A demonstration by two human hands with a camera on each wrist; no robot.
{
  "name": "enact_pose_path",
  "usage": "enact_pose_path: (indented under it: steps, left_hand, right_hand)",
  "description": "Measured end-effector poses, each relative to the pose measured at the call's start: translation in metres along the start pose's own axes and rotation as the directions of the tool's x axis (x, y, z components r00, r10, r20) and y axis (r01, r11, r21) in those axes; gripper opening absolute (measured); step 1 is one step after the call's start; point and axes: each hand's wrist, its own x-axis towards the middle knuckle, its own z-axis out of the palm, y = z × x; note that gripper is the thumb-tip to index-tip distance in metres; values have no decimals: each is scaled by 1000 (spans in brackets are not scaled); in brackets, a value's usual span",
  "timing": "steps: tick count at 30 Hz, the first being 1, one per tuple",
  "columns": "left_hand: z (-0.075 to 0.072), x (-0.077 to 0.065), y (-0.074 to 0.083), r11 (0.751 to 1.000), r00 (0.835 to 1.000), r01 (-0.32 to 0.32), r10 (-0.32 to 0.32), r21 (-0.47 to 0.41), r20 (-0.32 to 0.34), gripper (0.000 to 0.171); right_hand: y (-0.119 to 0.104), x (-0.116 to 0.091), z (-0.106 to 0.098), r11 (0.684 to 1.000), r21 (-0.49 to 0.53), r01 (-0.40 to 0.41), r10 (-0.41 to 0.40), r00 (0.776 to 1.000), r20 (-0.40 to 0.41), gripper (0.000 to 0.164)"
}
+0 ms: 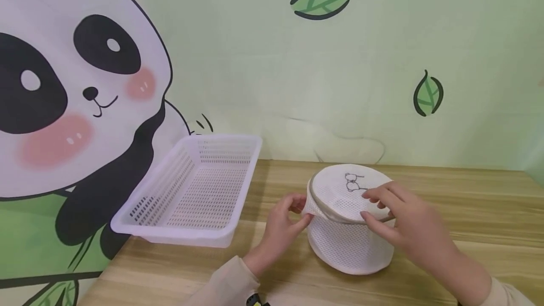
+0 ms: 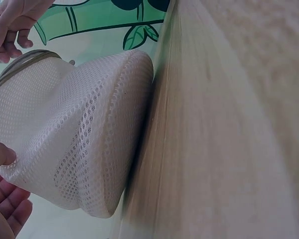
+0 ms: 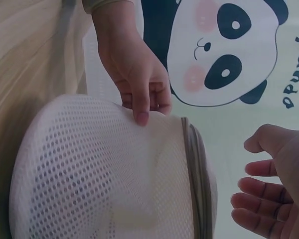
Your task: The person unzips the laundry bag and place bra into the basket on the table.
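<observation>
A white mesh laundry bag (image 1: pixel 350 247), round like a short drum, stands upright on the wooden table. Its lid (image 1: pixel 335 188) has grey zip trim and a small line drawing, and leans down toward the front. At the bag's upper left side my left hand (image 1: pixel 281 223) pinches the mesh, thumb (image 2: pixel 5 155) in front and fingers curled behind. My right hand (image 1: pixel 410 223) hovers over the lid's right part with fingers loosely bent. In the right wrist view that hand (image 3: pixel 276 184) is apart from the zip trim (image 3: pixel 199 184) and holds nothing.
A white plastic basket (image 1: pixel 187 237) with slotted walls stands left of the bag, by the panda-print backdrop (image 1: pixel 272 60). Wooden tabletop (image 1: pixel 480 216) extends to the right of the bag, behind my right forearm.
</observation>
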Motion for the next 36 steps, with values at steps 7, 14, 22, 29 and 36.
enact_pose_path:
  steps: [7, 14, 22, 29, 36]
  left_hand:
    - [-2, -3, -1, 1000, 1000, -30, 30, 2, -2, 28]
    - [0, -6, 0, 997, 997, -81, 81, 0, 10, 29]
    - [1, -7, 5, 998, 998, -59, 58, 7, 38, 29]
    - [0, -7, 4, 998, 997, -65, 65, 0, 38, 28]
    - [0, -6, 5, 997, 996, -74, 74, 14, 46, 29]
  right_hand:
    - [-3, -2, 14, 992, -65, 107, -105, 994, 38, 32]
    - [-2, -6, 19, 985, -47, 168, -167, 985, 31, 52]
    - [1, -8, 24, 972, -48, 231, -230, 973, 19, 45]
    - [1, -4, 25, 965, -59, 256, -257, 966, -7, 21]
    - [4, 5, 22, 968, -93, 234, -245, 961, -126, 44]
